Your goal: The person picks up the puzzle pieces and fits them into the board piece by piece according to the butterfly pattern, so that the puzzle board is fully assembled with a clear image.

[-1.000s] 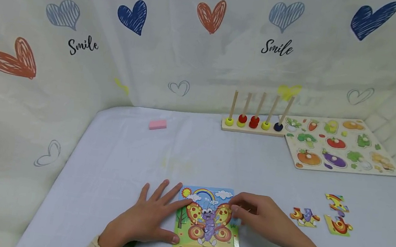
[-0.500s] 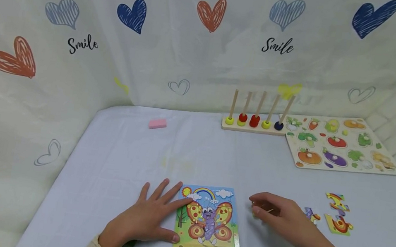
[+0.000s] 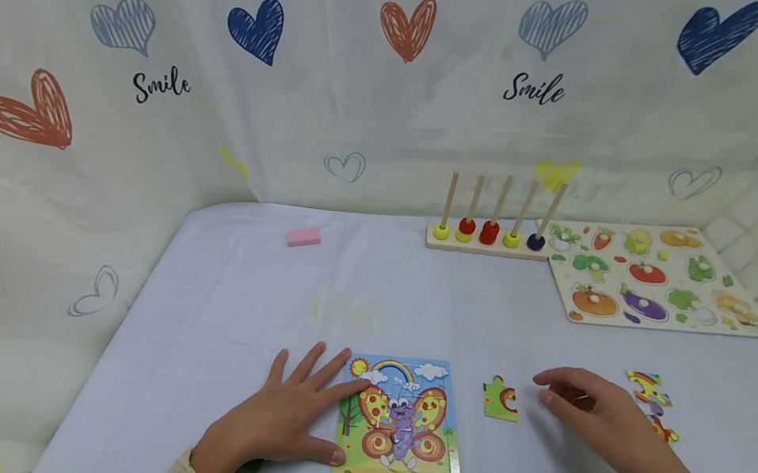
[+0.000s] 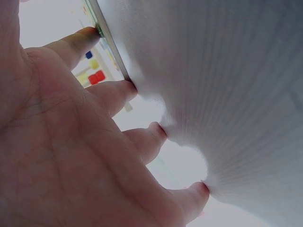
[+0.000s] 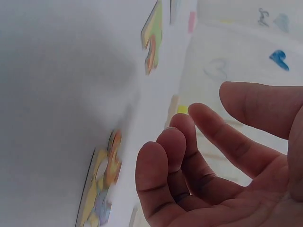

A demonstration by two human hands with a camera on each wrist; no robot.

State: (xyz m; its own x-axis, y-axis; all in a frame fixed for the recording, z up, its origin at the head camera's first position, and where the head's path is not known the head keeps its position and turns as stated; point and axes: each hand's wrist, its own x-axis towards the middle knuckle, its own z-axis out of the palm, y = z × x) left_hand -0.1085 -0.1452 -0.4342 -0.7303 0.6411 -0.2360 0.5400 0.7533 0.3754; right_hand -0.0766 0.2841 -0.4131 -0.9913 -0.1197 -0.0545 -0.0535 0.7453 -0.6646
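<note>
A square butterfly jigsaw puzzle (image 3: 401, 423) lies in front of the person. The left hand (image 3: 287, 412) has its fingers spread, with index finger and thumb on the puzzle's left edge and the other fingertips on the cloth. To the right of the puzzle lies a loose green jigsaw piece (image 3: 499, 400) with a red curl. The right hand (image 3: 603, 418) hovers beyond that piece, fingers loosely bent and holding nothing in the right wrist view. Below its fingers in that view lies a yellow and purple jigsaw piece (image 5: 102, 189), which the hand hides from the head camera.
More puzzle pieces (image 3: 650, 388) lie at the right, partly behind the right hand. Along the back stand a bead-and-peg counter (image 3: 485, 249) and a vegetable peg board (image 3: 687, 321). A pink eraser-like block (image 3: 303, 237) lies at the back left of the white-covered table.
The right hand has moved right from the puzzle's edge, set the green jigsaw piece on the cloth and moved on toward the other pieces. The left hand has stayed in place.
</note>
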